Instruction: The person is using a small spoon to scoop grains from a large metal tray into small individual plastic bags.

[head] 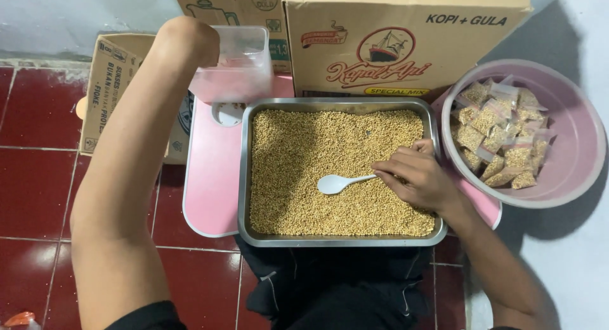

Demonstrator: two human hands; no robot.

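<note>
spoon over a tray of loose grain

right hand [419, 178] is closed in a pinch on the handle end of a white plastic spoon [342, 183]; bowl of the spoon points toward the person's left and lies on or just over the grain, cannot tell if it is dug in. spoon sits about mid-tray, a little to the right of centre.

grain [317, 158]: small round yellow-tan seeds or pellets, spread nearly level in a rectangular steel tray [243, 178], close to the rim. judged loose and free-running, likely to roll off a shallow spoon if it tips. spoon looks light and thin, probably a bit flexible; best held as now, near the handle's end, bowl kept level.

left hand [190, 38] is up at a clear plastic tub [244, 60] behind the tray's far left corner. the forearm hides the fingers, so cannot tell whether they grip the tub or only touch it. tub judged light, smooth-walled, easy to tip.

tray rests on a low pink table [209, 178] over red floor tiles [32, 190]. just right of the tray, a pink basin [571, 171] holds small sealed clear packets [495, 139] of the same grain. cardboard cartons [406, 44] stand behind.
</note>
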